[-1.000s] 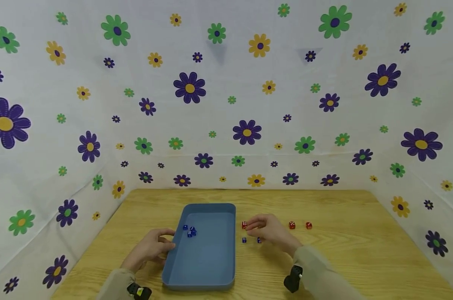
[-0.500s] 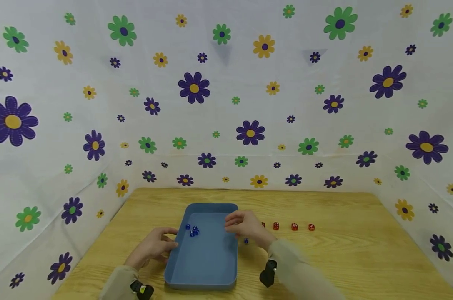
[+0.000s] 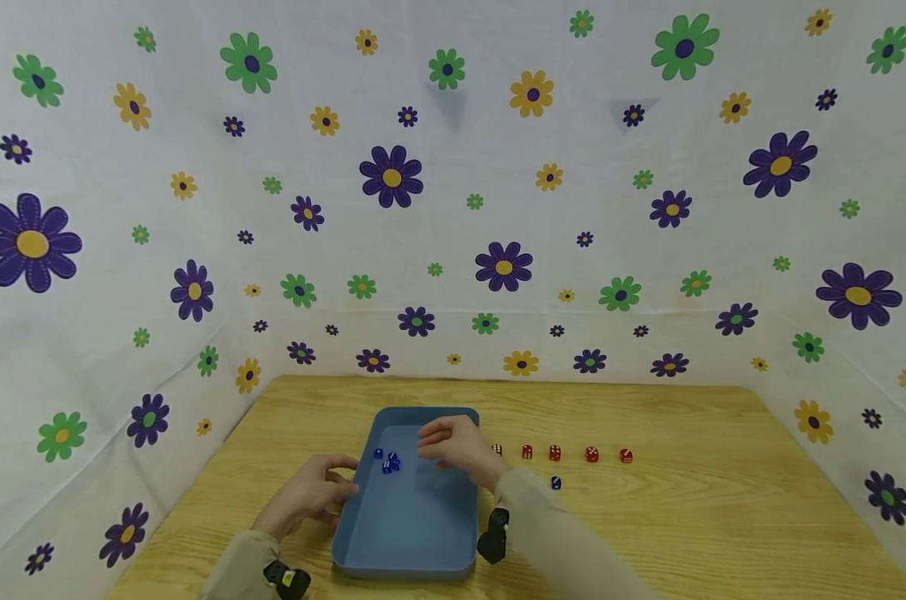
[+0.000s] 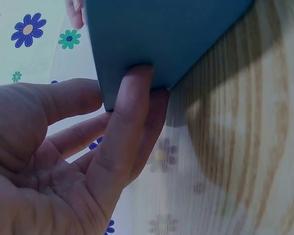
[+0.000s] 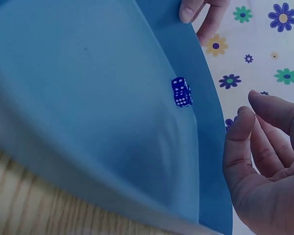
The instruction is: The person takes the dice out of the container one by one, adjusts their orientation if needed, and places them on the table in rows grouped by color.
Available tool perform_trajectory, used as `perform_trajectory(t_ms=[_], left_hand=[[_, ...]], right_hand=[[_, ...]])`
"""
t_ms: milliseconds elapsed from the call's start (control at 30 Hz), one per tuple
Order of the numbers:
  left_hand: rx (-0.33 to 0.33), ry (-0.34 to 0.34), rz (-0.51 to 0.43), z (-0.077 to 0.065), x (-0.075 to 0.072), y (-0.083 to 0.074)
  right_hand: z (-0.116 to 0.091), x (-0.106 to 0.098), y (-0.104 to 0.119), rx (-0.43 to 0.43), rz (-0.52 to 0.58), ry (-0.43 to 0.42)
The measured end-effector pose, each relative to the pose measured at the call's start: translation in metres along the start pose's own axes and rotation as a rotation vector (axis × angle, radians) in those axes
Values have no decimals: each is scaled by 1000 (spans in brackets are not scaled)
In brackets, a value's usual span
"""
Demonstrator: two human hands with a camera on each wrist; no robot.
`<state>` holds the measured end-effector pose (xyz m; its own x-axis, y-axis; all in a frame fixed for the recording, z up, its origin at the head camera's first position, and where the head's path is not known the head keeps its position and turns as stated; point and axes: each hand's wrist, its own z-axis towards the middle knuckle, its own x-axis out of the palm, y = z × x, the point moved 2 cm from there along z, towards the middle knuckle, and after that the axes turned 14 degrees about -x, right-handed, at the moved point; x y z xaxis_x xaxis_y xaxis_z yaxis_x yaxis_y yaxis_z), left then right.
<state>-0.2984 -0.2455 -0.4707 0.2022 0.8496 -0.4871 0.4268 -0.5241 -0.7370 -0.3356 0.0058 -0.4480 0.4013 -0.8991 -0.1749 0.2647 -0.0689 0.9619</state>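
Further left over the tray (image 3: 430, 529) than half a second ago, the right hand (image 3: 460, 450) now hangs above its far half, and a lone blue die (image 3: 556, 482) shows on the table (image 3: 693, 517) just beyond the right sleeve (image 3: 543, 512). Thumb and fingertips of that hand are drawn close together; whether a die sits between them cannot be told. The left hand (image 3: 310, 496) pinches the tray's left wall, thumb at the rim, fingers outside. Inside, near that wall, blue dice (image 3: 387, 467) lie clustered. Anything dropped from this height could bounce off the smooth floor and scatter them, and a tug on the wall could slide the tray. On the way back, the sleeve might brush the red dice (image 3: 554, 453) rowed to the tray's right. Shallow and blue-grey, the tray looks like matte plastic with rounded corners; the dice are small glossy cubes with white pips, the sleeve soft cloth, the table yellowish and wood-grained
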Motion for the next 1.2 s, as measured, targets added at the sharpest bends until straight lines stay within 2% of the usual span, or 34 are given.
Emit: perform_trajectory(t_ms=[100, 433, 667, 900, 1200], left_hand=[[-11, 8, 2, 1, 0, 1], [-33, 0, 6, 2, 1, 3], [-35, 0, 0, 4, 1, 5], [-19, 13, -2, 3, 2, 1], [-28, 4, -10, 4, 1, 2]], right_hand=[[6, 5, -1, 9, 20, 1], [28, 33, -14, 74, -12, -73], [31, 44, -20, 99, -68, -120], [31, 46, -30, 117, -111, -164], [31, 51, -39, 79, -162, -163]])
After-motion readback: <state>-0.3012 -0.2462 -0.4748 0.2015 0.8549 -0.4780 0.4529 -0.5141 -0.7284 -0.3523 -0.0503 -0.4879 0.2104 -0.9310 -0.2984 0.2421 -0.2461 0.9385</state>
